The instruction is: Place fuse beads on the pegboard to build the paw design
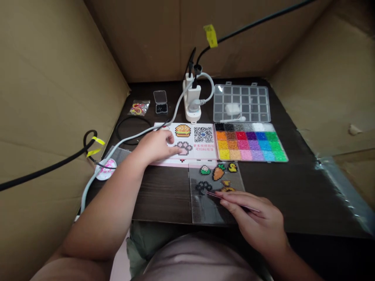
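My left hand [158, 145] rests on a printed pattern card [189, 157] with a burger, a pink paw and a QR code; its thumb and forefinger are apart, the thumb by the paw print. Between the closed fingers of my right hand [258, 218] is a pair of pink tweezers [244, 205]. Their tips point at a black bead paw outline [204, 188] on the clear pegboard [202, 212]. Also on the board are a carrot [218, 172], a yellow duck [232, 167], a green-and-white bead figure [205, 169] and a brown-yellow one [227, 185], partly behind my right hand.
A sorted bead box [246, 146] lies right of the card, its clear lid [241, 99] behind. A white power strip [192, 113] with cables stands at the back. Near it are a small box of black beads [161, 107] and a bag of rings [140, 107]. Cardboard walls surround the table.
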A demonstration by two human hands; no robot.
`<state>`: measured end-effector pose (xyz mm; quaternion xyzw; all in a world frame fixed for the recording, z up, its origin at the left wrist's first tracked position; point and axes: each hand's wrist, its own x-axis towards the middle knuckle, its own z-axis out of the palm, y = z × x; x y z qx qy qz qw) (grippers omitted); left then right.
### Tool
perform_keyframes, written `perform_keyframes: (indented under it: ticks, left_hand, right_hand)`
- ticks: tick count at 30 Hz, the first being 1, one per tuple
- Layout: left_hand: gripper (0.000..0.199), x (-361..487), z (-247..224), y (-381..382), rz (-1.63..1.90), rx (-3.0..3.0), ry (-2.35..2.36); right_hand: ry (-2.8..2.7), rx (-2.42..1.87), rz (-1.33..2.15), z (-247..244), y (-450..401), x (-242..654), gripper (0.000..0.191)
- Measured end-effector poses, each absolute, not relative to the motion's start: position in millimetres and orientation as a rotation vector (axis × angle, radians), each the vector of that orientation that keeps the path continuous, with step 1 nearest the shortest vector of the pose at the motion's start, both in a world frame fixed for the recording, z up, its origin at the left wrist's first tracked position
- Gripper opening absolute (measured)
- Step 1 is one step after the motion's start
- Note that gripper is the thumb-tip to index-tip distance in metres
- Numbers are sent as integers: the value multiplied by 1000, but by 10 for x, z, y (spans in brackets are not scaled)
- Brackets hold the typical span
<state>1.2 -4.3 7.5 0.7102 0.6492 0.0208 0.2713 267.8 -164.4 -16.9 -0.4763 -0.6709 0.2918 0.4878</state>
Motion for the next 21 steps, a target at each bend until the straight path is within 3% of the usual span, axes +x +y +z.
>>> perform_keyframes:
  ticks: [14, 21]
  left_hand:
    - [32, 11, 66, -27, 70, 1960, 1753]
    - [36, 19, 52, -17, 78, 1967, 1768]
  right_hand:
    - [-1608, -1138, 719, -185, -1634, 2697, 30]
    - [-1589, -1139, 735, -160, -1623, 2686, 28]
